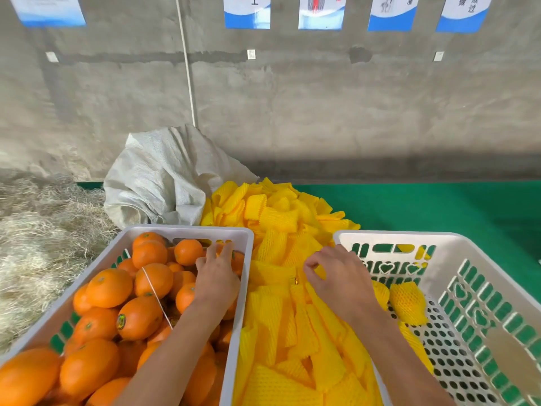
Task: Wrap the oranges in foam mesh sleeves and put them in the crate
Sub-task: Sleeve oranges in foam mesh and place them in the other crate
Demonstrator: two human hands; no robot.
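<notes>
Head view: the left hand (218,276), fingers spread, is laid on an orange (234,260) in the lower-left crate (240,332), while the right hand (336,276), loosely curled, possibly empty, is poised over the foam sleeves (281,317) at centre, beside the wrapped oranges (407,303).

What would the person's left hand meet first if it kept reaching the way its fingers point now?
Probably an orange at the far end of the left crate; the left hand seems to touch it already, though depth is unclear.

Two crates (187,230), three wrapped oranges (408,303).
</notes>
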